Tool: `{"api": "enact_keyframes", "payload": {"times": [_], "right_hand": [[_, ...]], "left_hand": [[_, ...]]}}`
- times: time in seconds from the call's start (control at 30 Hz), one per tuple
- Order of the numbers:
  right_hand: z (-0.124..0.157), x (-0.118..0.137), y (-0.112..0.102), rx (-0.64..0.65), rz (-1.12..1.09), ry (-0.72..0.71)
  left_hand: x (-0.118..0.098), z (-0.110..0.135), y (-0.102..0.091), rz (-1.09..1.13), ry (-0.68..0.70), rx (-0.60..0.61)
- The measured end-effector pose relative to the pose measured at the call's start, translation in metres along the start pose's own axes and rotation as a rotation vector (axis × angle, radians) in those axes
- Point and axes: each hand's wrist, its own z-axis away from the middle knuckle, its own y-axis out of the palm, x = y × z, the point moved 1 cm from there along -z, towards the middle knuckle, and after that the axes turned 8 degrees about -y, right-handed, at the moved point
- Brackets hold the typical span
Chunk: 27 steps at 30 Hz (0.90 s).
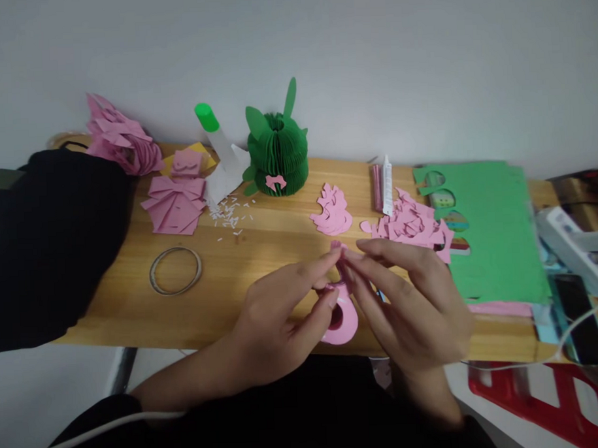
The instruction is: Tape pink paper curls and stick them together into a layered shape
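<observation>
My left hand [282, 316] and my right hand [414, 298] meet over the front of the table. The fingertips of both are closed on a small pink paper piece [337, 246], mostly hidden by the fingers. Just below, between the hands, is a pink object with a dark round hole [349, 323]; the fingers cover part of it, and its kind is unclear. Beyond the fingertips lie cut pink paper shapes [334, 213]. A green honeycomb paper figure [279, 153] with leaf-like pieces and a small pink paper bow stands near the wall.
Pink paper scraps [409, 220], a white tube [387, 188] and green sheets [495, 230] lie at right, a phone [579, 319] farther over. Leftward are a bangle [176, 271], white paper bits [227, 213], folded pink paper [175, 202], a green-capped glue stick [215, 132] and a black bag [54, 239].
</observation>
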Motion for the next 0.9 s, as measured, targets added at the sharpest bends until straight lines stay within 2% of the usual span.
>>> {"api": "enact_keyframes", "payload": {"times": [0.3,0.37,0.43,0.57,0.7,0.9], "right_hand": [[0.0,0.001,-0.006,0.017,-0.168,0.027],[0.002,0.001,-0.006,0.009,-0.231,0.092],[0.002,0.0,-0.003,-0.024,-0.327,0.215],[0.002,-0.003,0.003,-0.085,-0.619,0.449],[0.001,-0.004,0.004,-0.048,-0.769,0.499],[0.002,-0.007,0.002,0.053,-0.763,0.521]], "left_hand": [[0.0,0.001,-0.002,-0.011,-0.029,0.021],[0.001,0.001,-0.001,0.0,-0.042,0.01],[0.002,0.001,0.0,0.042,-0.065,-0.006],[0.004,0.002,0.004,0.145,-0.088,-0.014],[0.007,0.004,0.004,0.232,-0.155,0.027],[0.008,0.004,0.004,0.278,-0.218,0.065]]}}
